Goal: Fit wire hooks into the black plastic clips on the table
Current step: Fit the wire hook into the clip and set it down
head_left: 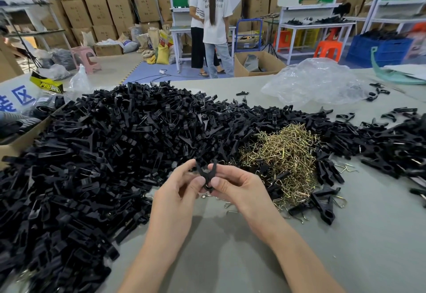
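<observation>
A black plastic clip [206,174] is held upright above the grey table [230,246], its two prongs pointing up. My left hand [178,189] pinches it from the left with thumb and fingers. My right hand [232,183] pinches it from the right. Whether a wire hook sits in this clip is hidden by my fingers. A huge heap of black clips [103,154] covers the table's left and middle. A pile of brass-coloured wire hooks [285,154] lies just right of my hands. Several assembled clips [322,203] lie at its near right edge.
A crumpled clear plastic bag [318,83] lies at the back right of the table. An open cardboard box [20,136] stands at the left edge. Two people [212,23] stand beyond the table near workbenches and stacked cartons. More clips [396,140] spread along the right.
</observation>
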